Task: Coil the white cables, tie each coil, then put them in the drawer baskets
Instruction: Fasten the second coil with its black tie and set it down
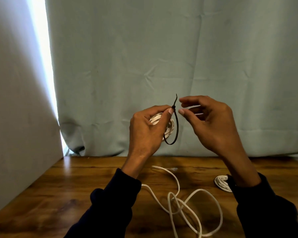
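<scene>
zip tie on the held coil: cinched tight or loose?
Loose. The black zip tie is threaded through its head but hangs as a wide loop below the white coil, which the left hand holds; the right hand isn't touching it.

No legible text, label, brand, number or sign is found in the head view.
</scene>
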The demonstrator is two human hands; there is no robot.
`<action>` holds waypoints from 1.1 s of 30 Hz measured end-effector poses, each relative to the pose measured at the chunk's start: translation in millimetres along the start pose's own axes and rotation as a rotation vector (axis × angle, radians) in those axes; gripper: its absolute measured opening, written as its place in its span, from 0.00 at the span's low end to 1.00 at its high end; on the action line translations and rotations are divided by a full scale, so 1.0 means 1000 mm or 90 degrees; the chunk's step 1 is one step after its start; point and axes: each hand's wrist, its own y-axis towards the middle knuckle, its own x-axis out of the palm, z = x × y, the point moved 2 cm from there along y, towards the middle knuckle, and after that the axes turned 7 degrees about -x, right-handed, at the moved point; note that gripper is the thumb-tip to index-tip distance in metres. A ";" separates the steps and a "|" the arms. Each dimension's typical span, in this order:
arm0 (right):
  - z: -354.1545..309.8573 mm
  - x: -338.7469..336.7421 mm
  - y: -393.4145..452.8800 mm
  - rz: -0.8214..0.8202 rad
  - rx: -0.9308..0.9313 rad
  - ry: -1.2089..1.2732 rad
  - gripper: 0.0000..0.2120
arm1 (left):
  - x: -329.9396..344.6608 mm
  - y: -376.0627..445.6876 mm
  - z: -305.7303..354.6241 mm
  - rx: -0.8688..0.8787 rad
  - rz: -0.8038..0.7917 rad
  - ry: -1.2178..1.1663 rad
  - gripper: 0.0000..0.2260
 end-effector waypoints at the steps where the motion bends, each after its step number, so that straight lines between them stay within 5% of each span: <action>1: 0.001 0.000 0.000 -0.024 0.056 0.057 0.12 | 0.000 0.000 0.000 -0.002 -0.007 -0.001 0.06; 5: -0.002 0.001 -0.001 -0.117 0.168 0.281 0.11 | 0.001 0.001 0.002 -0.007 -0.067 -0.008 0.07; 16: -0.003 -0.005 -0.001 0.040 0.332 0.565 0.06 | -0.002 0.000 0.007 -0.060 -0.238 -0.074 0.06; 21: 0.004 -0.027 0.003 0.147 0.299 0.414 0.11 | -0.001 -0.001 0.005 -0.086 -0.272 -0.070 0.06; 25: 0.004 -0.018 0.001 -0.050 0.305 0.409 0.28 | 0.001 -0.003 0.004 -0.112 -0.251 -0.092 0.07; 28: 0.001 -0.008 -0.002 -0.132 0.272 0.367 0.15 | 0.001 -0.001 0.003 -0.121 -0.236 -0.079 0.07; 33: 0.005 -0.012 0.001 0.031 0.283 0.397 0.10 | 0.004 -0.005 0.003 -0.160 -0.247 -0.110 0.09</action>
